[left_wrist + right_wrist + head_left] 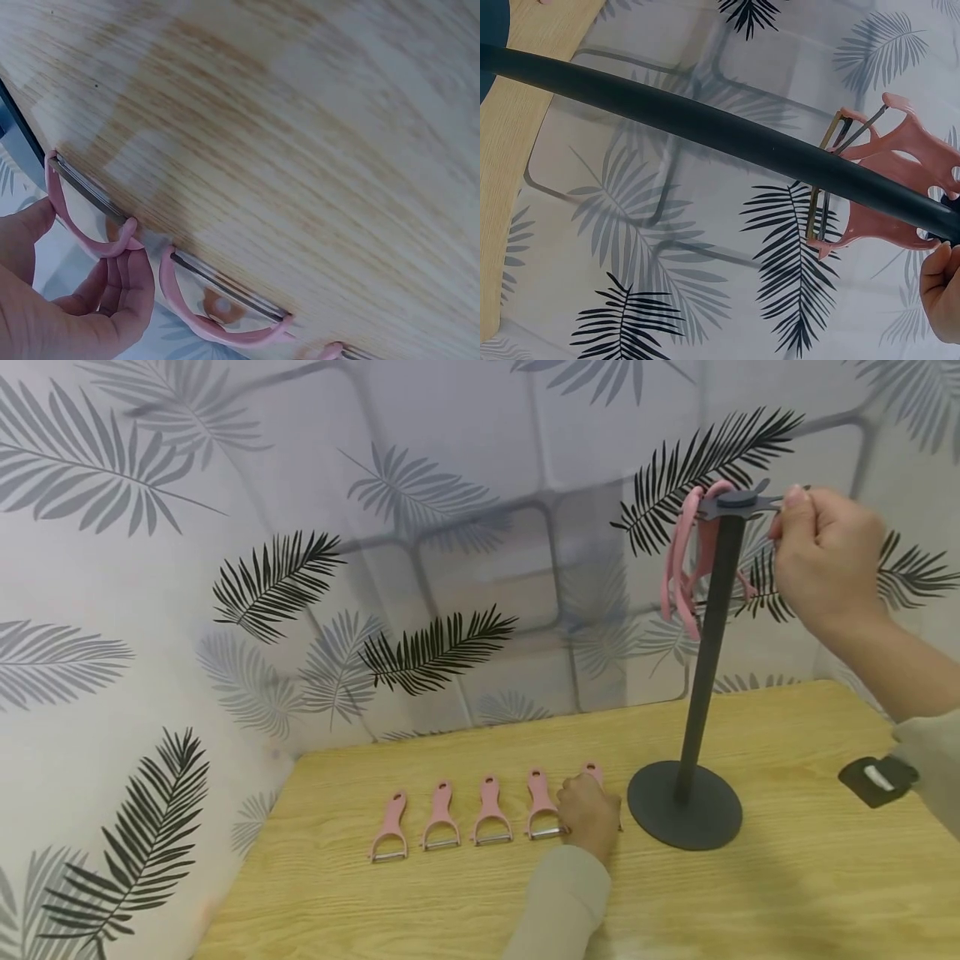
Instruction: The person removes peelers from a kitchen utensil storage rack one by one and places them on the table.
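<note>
My left hand [588, 810] reaches down to the table at the right end of a row of pink peelers. In the left wrist view its thumb and fingers pinch the rounded head of the end peeler [73, 225] from both sides. The neighbouring peeler [217, 334] lies beside it, blade toward me. Raised at the upper right, my right hand [832, 560] grips one hook arm at the dark top [737, 499] of an upright stand [705, 668]. Pink peelers [678, 568] hang from the stand's top on the left side, overlapping, so their number is unclear.
More pink peelers [491, 802] lie spaced out on the wooden table [450, 910], handles pointing away. The stand's round black base [685, 827] rests right of the row. Leaf-patterned cloth [465, 568] covers the wall behind. A dark strap piece [873, 779] hangs by the right sleeve.
</note>
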{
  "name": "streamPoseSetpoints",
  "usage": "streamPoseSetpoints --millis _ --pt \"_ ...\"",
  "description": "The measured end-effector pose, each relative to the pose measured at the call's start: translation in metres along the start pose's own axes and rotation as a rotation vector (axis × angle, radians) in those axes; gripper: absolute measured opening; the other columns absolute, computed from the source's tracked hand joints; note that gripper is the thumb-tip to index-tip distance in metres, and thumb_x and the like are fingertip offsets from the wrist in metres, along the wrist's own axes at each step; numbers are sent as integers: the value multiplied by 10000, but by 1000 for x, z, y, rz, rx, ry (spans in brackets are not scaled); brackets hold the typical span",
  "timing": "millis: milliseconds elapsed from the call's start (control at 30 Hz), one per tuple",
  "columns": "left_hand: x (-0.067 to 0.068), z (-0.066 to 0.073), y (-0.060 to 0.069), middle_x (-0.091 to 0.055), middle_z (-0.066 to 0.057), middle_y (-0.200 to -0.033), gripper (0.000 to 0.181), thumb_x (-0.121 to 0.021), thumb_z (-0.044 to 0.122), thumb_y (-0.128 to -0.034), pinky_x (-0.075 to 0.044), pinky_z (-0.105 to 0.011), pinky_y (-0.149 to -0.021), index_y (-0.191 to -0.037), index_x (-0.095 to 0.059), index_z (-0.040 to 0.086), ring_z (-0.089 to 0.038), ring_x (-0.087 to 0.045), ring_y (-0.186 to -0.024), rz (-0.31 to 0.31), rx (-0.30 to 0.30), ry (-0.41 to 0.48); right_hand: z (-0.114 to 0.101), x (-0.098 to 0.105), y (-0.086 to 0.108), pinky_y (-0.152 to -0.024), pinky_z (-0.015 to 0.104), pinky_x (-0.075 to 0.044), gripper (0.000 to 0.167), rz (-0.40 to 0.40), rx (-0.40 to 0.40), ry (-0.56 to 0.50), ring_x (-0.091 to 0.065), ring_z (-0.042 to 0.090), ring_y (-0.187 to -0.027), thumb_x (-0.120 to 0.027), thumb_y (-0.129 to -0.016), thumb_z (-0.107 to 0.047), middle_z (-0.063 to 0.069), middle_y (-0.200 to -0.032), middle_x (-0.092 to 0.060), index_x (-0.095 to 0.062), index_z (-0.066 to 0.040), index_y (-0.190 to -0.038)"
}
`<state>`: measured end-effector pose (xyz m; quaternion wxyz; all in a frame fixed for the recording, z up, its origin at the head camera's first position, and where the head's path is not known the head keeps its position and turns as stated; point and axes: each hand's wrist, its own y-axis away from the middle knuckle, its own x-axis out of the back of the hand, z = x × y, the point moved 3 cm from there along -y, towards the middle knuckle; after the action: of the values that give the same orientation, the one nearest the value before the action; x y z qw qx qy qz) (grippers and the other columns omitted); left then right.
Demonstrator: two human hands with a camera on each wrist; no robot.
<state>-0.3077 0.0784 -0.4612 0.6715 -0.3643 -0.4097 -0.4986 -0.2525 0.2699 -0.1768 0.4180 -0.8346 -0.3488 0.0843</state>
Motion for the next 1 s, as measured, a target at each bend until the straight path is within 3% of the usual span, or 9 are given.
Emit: streamPoseSetpoints --millis 300,600,833,1000 --pt "2 0 1 -621 -92 -778 337 -795 292 -682 -528 -351 -662 -817 -666 11 -244 -603 -755 6 -8 17 6 1 -5 -501 147 -275 406 -1 -67 -50 -329 -27 -476 -394 -986 -212 -252 -510 -387 -430 -260 -584" --pt "5 -1 1 -620 -118 -802 349 -792 280 -689 -528 -375 -690 -831 -658 -9 -274 -609 -784 -44 3 54 9 3 -7 -445 132 -289 394 -66 -119 -116 -345 -21 -440 -371 -994 -220 -224 -496 -418 -461 -227 -611" --pt "10 0 -2 -628 -119 -840 361 -783 290 -712 -522 -386 -711 -878 -669 -9 -279 -605 -818 -36 -87 106 9 4 -6 -424 137 -279 410 -64 -106 -126 -341 -27 -402 -400 -986 -219 -217 -465 -411 -453 -218 -580" --pt "25 3 -6 -628 -113 -894 345 -751 324 -758 -525 -376 -728 -884 -652 19 -268 -604 -872 -19 -169 155 9 4 -7 -438 151 -249 438 -19 -62 -101 -315 -38 -408 -448 -967 -208 -229 -453 -387 -442 -246 -530"
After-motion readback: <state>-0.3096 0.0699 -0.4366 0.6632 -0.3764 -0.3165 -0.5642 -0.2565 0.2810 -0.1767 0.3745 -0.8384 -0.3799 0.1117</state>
